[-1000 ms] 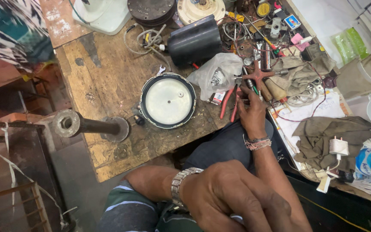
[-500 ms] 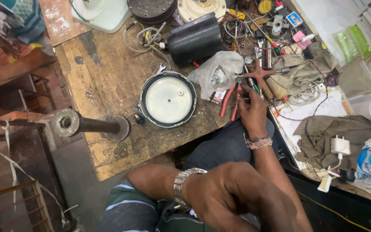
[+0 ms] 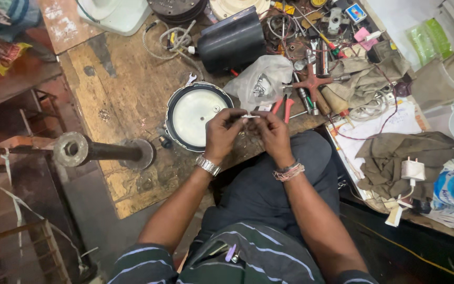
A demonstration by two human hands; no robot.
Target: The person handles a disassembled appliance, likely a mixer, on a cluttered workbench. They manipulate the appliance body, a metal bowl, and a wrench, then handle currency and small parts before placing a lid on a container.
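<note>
My left hand (image 3: 225, 131) and my right hand (image 3: 272, 132) meet over the front edge of a worn wooden workbench (image 3: 127, 89). Between the fingertips of both hands is a small pale metal part (image 3: 249, 116), too small to identify. Just left of my hands lies a round black-rimmed lid with a white centre (image 3: 195, 112). Red-handled pliers (image 3: 286, 108) lie on the bench right behind my right hand. A watch is on my left wrist, and thread bands are on my right wrist.
A clear plastic bag of small parts (image 3: 261, 81), a black cylinder (image 3: 232, 39), a red cross wrench (image 3: 312, 84) and loose tools crowd the back. A metal post on a flange (image 3: 98, 151) stands at left. Cloths (image 3: 403, 152) and a white plug adapter (image 3: 412, 171) lie at right.
My left hand rose from my lap to the bench edge. My right hand drew back from the pliers, and both hands now pinch the small part together.
</note>
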